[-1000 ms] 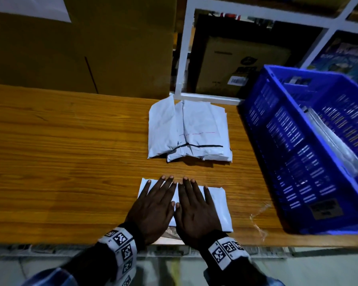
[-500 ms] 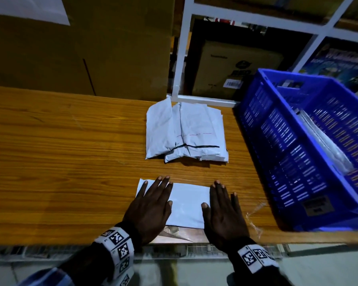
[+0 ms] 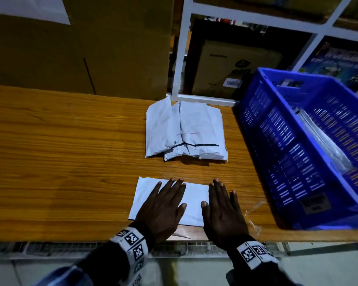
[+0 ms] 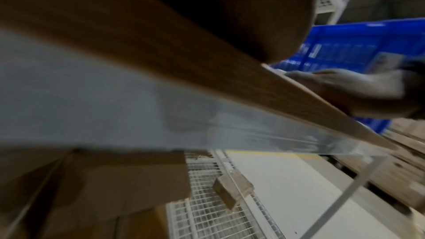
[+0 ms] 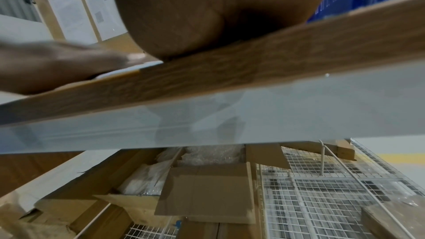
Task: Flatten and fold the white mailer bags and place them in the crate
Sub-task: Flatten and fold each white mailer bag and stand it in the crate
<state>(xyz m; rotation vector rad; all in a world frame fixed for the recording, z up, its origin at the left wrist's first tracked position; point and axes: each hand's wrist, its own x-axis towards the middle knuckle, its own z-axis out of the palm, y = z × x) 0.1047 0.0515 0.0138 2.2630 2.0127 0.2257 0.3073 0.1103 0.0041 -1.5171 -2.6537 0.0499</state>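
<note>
A second ago both palms lay together at the middle of the folded white mailer bag (image 3: 191, 200); now the right hand (image 3: 222, 211) has slid to its right end while the left hand (image 3: 163, 205) stays put, fingers of both flat and straight, gripping nothing. The bag lies pressed at the tabletop's (image 3: 60, 162) near edge (smoothing looks nearly done), so the blue crate (image 3: 277, 153) to the right probably comes next, with the unfolded stack of mailers (image 3: 186, 131) beyond still waiting.

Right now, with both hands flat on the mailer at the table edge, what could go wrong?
The mailer lies close to the table's front edge; pressure from the left hand or right hand could slide it off. The loose clear plastic scrap beside the right hand might get caught in a fold. The unfolded pile behind could be nudged.
</note>
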